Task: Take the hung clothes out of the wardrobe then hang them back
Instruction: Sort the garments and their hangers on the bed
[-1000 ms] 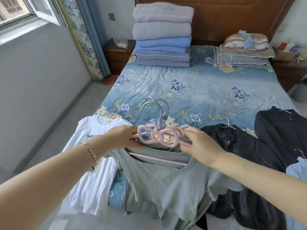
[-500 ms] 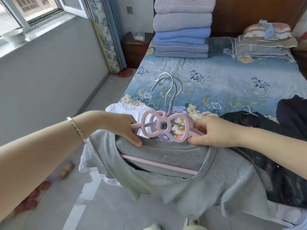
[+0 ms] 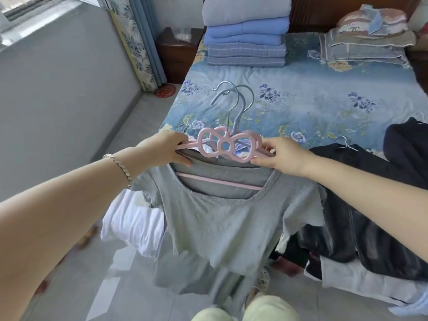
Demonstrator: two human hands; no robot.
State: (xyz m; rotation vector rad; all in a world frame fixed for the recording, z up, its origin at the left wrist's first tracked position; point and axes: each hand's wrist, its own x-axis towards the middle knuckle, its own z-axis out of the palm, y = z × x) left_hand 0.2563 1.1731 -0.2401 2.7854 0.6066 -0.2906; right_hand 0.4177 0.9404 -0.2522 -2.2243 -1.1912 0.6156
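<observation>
Both bare forearms reached forward from the lower corners and met in front of the foot of the bed (image 3: pixel 301 100). The left hand (image 3: pixel 162 149), with a bracelet (image 3: pixel 120 167) on its wrist, gripped the left arm of the pink bow hanger (image 3: pixel 229 147), its fingers (image 3: pixel 181 161) curled round the bar. The right hand (image 3: pixel 284 156) pinched the hanger's right arm between thumb and curled fingers (image 3: pixel 259 161). The hanger was held level in the air. The grey T-shirt (image 3: pixel 222 223) hung from it over the floor, just in front of the mattress edge. Three metal hooks (image 3: pixel 231 105) rose bunched together above the bow. A white T-shirt (image 3: pixel 132 223) lay on the bed's edge to the left, a black jacket (image 3: pixel 361 216) to the right. Folded blankets (image 3: pixel 245 31) were stacked at the head.
</observation>
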